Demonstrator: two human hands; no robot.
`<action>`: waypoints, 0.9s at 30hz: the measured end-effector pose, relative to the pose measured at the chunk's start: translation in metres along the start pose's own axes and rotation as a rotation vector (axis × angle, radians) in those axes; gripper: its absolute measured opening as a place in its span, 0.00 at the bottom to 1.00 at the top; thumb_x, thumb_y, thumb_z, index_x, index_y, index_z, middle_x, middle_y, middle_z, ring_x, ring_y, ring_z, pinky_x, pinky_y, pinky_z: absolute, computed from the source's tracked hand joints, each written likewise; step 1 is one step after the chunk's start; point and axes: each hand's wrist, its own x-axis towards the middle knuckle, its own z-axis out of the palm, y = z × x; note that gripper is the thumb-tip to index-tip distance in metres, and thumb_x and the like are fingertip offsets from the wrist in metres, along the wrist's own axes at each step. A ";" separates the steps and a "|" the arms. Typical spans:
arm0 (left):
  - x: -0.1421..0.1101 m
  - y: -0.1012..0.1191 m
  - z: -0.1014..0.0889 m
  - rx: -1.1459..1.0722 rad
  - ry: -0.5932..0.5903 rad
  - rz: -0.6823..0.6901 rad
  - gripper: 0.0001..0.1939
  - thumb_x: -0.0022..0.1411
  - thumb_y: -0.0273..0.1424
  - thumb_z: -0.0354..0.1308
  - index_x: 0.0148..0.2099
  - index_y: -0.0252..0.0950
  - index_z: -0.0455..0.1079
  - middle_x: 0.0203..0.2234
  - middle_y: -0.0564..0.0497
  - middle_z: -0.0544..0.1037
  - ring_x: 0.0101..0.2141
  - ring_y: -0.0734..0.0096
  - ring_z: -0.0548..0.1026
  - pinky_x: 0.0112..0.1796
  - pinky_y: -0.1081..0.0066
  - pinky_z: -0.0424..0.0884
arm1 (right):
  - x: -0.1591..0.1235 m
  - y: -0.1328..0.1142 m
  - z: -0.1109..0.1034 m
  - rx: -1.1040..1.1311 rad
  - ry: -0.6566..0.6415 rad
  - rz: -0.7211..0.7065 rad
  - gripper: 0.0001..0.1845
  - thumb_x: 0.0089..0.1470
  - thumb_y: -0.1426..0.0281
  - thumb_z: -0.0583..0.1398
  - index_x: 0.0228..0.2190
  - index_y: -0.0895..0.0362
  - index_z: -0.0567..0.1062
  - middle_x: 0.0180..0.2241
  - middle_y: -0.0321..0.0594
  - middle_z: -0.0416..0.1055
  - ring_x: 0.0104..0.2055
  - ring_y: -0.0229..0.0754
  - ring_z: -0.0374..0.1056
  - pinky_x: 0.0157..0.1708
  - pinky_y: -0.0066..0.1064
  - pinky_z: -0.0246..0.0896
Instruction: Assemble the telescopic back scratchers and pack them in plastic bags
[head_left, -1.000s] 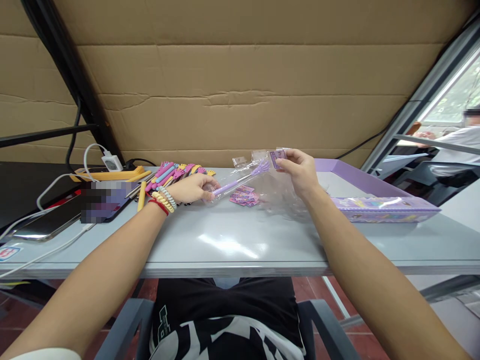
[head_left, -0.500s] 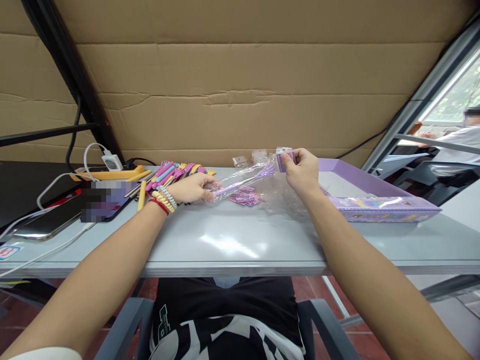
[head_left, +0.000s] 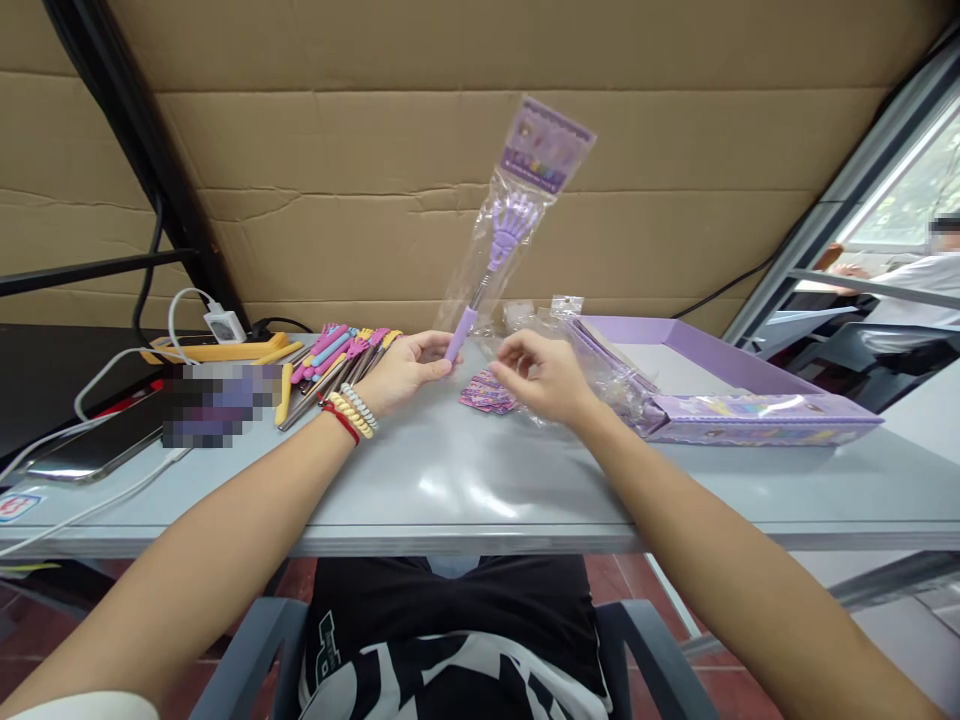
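Observation:
My left hand (head_left: 416, 372) grips the purple handle of a back scratcher (head_left: 510, 228). The scratcher, with a silver rod and a claw-shaped purple head, is tilted up to the right inside a clear plastic bag. A purple printed header card (head_left: 549, 145) tops the bag. Loosely curled, my right hand (head_left: 541, 375) hovers over the table with a gap between thumb and forefinger and nothing visible in it. Beside its fingertips lies a pile of small pink-purple printed cards (head_left: 486, 393). Clear bags with packed pieces (head_left: 611, 370) lie behind that hand, against the box.
An open purple box (head_left: 765, 418) stands at right. Several colourful back scratchers (head_left: 330, 360) lie at left, near a phone (head_left: 94, 440), white cables and a charger (head_left: 223, 322). Cardboard (head_left: 337, 200) walls the back of the table (head_left: 450, 490). A person (head_left: 919, 285) sits far right.
The bagged back scratcher has swung from lying low between both hands to pointing upward in my left hand. My right hand has let go of the header end and moved left and down.

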 end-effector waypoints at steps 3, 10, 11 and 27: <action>0.002 -0.002 0.000 -0.033 0.077 0.050 0.23 0.42 0.34 0.73 0.41 0.33 0.73 0.34 0.49 0.78 0.39 0.68 0.74 0.46 0.64 0.68 | -0.004 -0.006 0.008 0.000 -0.181 -0.160 0.04 0.52 0.72 0.59 0.33 0.57 0.72 0.29 0.38 0.74 0.28 0.35 0.66 0.30 0.28 0.63; -0.001 -0.002 0.005 -0.062 0.089 0.002 0.25 0.42 0.34 0.73 0.40 0.35 0.67 0.35 0.54 0.74 0.33 0.74 0.73 0.39 0.66 0.70 | -0.006 -0.002 0.016 -0.043 -0.258 -0.292 0.14 0.53 0.72 0.60 0.43 0.55 0.73 0.46 0.47 0.72 0.44 0.43 0.70 0.42 0.36 0.67; -0.001 -0.003 0.006 -0.045 0.072 -0.003 0.25 0.42 0.34 0.73 0.40 0.35 0.66 0.33 0.55 0.73 0.32 0.74 0.73 0.38 0.67 0.70 | -0.006 -0.001 0.017 -0.046 -0.273 -0.279 0.14 0.53 0.73 0.60 0.44 0.56 0.73 0.45 0.47 0.72 0.43 0.43 0.70 0.41 0.35 0.67; 0.000 -0.010 0.010 0.112 -0.084 -0.011 0.21 0.44 0.33 0.71 0.39 0.33 0.69 0.36 0.49 0.76 0.34 0.70 0.74 0.41 0.64 0.71 | -0.004 -0.009 0.019 -0.058 -0.333 -0.095 0.04 0.50 0.72 0.58 0.24 0.58 0.69 0.21 0.34 0.66 0.24 0.32 0.57 0.27 0.25 0.53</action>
